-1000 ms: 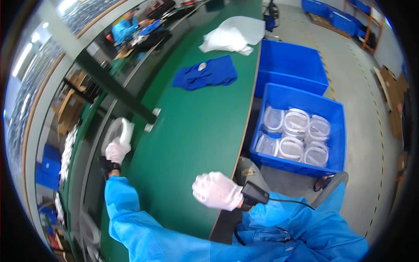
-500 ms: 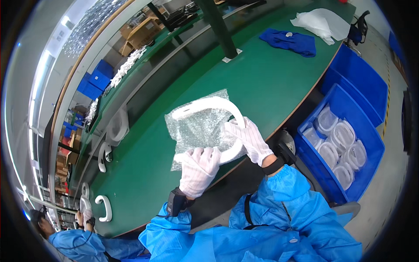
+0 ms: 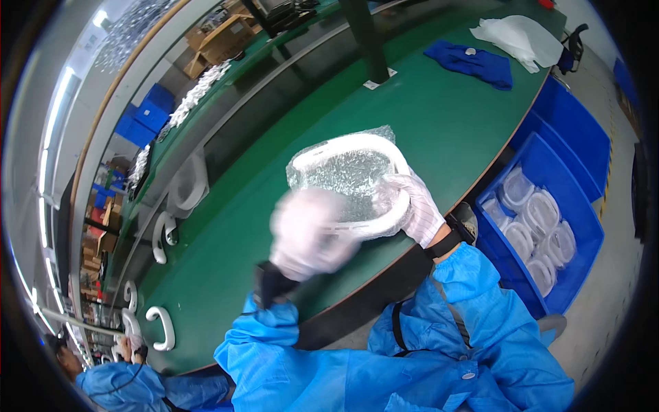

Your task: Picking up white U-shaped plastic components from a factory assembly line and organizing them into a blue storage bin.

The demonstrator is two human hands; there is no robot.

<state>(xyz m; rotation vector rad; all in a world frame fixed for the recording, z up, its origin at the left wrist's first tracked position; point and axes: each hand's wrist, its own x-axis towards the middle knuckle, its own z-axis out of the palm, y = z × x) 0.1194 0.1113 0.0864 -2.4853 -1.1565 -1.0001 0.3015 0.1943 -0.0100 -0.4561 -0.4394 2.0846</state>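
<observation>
In front of me a white C-shaped piece (image 3: pixel 343 144), like a neck-massager body, is held above the green table (image 3: pixel 240 264). Clear bubble wrap (image 3: pixel 343 172) spans its opening and wraps round its arms. My right hand (image 3: pixel 408 202), in a white striped glove, is closed round the curved right side of the piece and the film there. Over the near left end of the wrapped piece lies my left hand (image 3: pixel 305 230), also gloved. Motion smears its fingers, so its grip cannot be made out.
At right a blue bin (image 3: pixel 573 268) holds several round, clear-wrapped pieces (image 3: pixel 539 213). Blue cloth (image 3: pixel 473 65) and white sheeting (image 3: pixel 518 41) lie at the far right. A post (image 3: pixel 365 41) rises from the table. More white C-shaped pieces (image 3: pixel 162 328) lie left, near a co-worker (image 3: pixel 127 378).
The wrapped piece has shifted a little right in view, and the bubble wrap's loose left side is now folded in around it. My left hand has moved up and is blurred; my right still grips.
</observation>
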